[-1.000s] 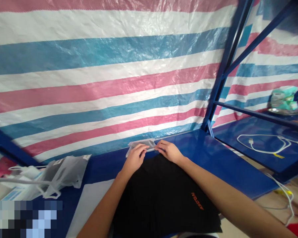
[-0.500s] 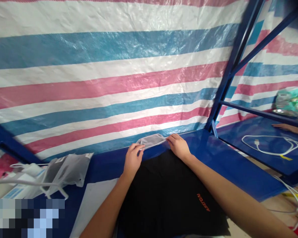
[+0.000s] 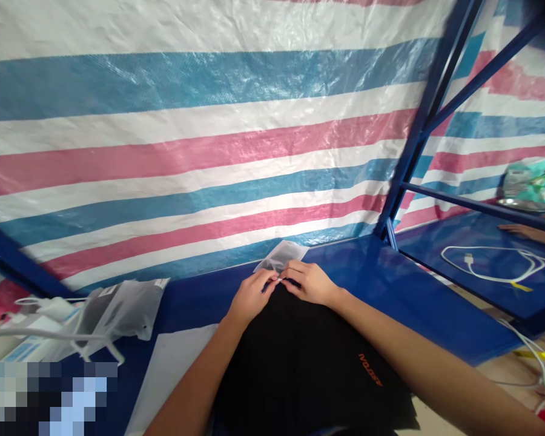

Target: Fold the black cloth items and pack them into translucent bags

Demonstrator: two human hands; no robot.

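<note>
A folded black garment (image 3: 309,357) with an orange logo lies inside a clear plastic bag on the blue shelf (image 3: 372,272) in front of me. The bag's flap (image 3: 280,255) sticks up at the far end, against the striped tarp. My left hand (image 3: 251,297) and my right hand (image 3: 309,282) sit side by side at the garment's far edge. Both pinch the flap's white edge where their fingertips meet.
Grey plastic bags (image 3: 118,309) and white packets (image 3: 40,333) lie at the left. A white cable (image 3: 490,263) rests on the blue shelf at the right, where another person's hand (image 3: 527,231) lies. A blue steel post (image 3: 413,139) stands right of my hands.
My hands, spread apart along the flap half a second ago, have come together at its middle. The flap now stands more upright against the tarp.
</note>
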